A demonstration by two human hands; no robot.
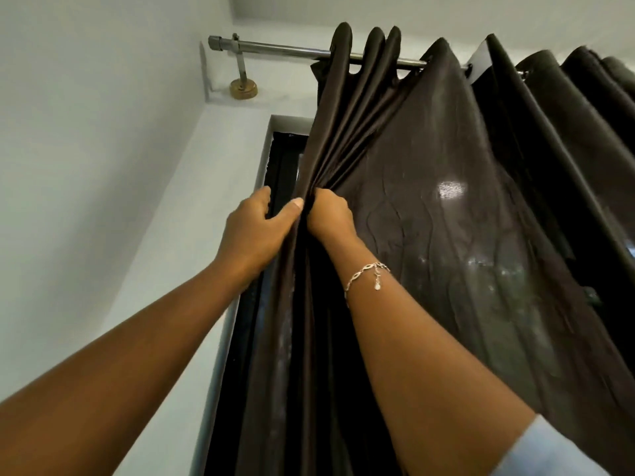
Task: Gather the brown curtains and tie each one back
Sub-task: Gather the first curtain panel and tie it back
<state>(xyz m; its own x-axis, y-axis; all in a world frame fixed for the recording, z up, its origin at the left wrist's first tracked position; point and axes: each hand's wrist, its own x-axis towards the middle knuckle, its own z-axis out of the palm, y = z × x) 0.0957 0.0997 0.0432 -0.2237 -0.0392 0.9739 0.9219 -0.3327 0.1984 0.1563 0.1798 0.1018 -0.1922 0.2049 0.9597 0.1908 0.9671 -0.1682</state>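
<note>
The brown curtain (pixel 429 218) hung from its rings on the rod (pixel 275 49), starting a little in from the rod's bare left end and running off toward its right end. Its left part was drawn into tight pleats that fanned down from the rod to the spot where I held it, and the rest spread out in one wide, shiny sheet. Further dark folds hung toward the right end of the rod; I could not tell whether they were a second curtain.

My left hand (pixel 254 231) was closed round the curtain's left edge, with the thumb pressed flat on the front of the cloth and the fingers curled away behind it. My right hand (pixel 330 214) sat just beside it, touching the same bunch, with the fingers clenched into the pleats so that the cloth was gripped inside the fist. A silver bracelet (pixel 366 273) hung on my right wrist, and a pale blue sleeve (pixel 556 448) showed at that arm's lower end.

Behind the curtain's left edge stood the dark window frame (pixel 281 159), set in a white wall (pixel 86 132). A brass mount (pixel 243 88) fixed the rod's left end to that wall.
</note>
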